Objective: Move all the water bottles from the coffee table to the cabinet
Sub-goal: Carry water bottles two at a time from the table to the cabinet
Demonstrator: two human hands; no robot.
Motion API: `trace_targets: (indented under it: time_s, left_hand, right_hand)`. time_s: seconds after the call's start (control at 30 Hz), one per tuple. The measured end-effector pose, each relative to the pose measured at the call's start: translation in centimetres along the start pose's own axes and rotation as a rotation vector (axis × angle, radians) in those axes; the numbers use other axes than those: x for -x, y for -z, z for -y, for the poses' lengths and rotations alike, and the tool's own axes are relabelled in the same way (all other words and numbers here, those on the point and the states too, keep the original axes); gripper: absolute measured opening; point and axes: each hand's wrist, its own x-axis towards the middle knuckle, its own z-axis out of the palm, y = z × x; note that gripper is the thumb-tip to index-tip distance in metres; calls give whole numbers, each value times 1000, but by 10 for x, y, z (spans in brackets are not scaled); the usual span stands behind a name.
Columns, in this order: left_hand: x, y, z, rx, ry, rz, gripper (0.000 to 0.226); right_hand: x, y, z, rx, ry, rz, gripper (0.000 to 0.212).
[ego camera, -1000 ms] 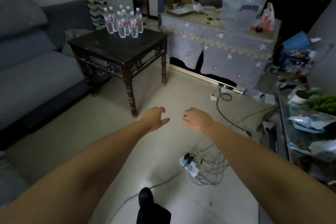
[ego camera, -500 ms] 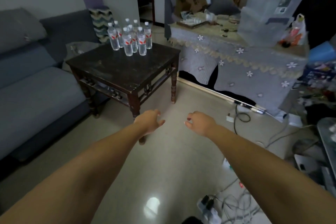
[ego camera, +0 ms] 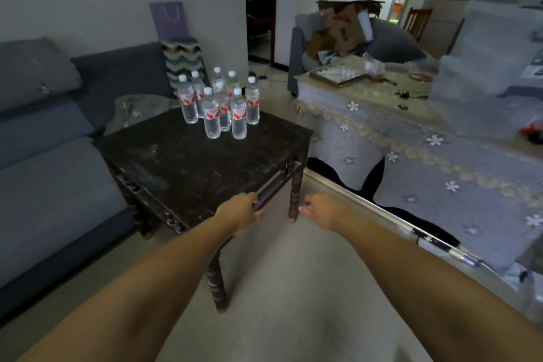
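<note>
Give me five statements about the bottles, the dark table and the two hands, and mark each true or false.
1. The water bottles stand upright in a cluster at the far part of the coffee table. True.
2. The left hand grips a bottle. False: it holds nothing and is at the table's near edge.
3. The right hand is empty. True.
4. One bottle lies on its side. False: all stand upright.
5. The sofa is to the right of the table. False: it is on the left; a cloth-covered table is on the right.
</note>
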Motion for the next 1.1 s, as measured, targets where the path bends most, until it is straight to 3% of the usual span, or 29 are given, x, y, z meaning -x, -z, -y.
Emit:
trace_targets:
  time_s: [0.2, 0.5, 0.73, 0.9, 0.97, 1.1]
  left_hand:
    - [-89, 21, 8, 62, 62, 7, 44]
    - [-242, 66, 95, 141, 165, -71, 45]
    - [-357, 120, 148, 219, 209, -105, 41]
    - [-396, 112, 177, 287, 271, -29, 41]
    - [-411, 105, 189, 329, 322, -20, 46]
    - [-439, 99, 205, 523, 531, -186, 64]
  right_hand:
    - [-107, 39, -9, 54, 45, 47, 40]
    - [-278, 66, 44, 77, 140, 38, 40]
    - [-396, 111, 82, 36, 106, 39, 39]
    - [-448, 98, 93, -51, 79, 78, 36]
    - [-470, 92, 94, -97, 54, 102, 41]
    - [-513, 77, 92, -229, -23, 65, 80]
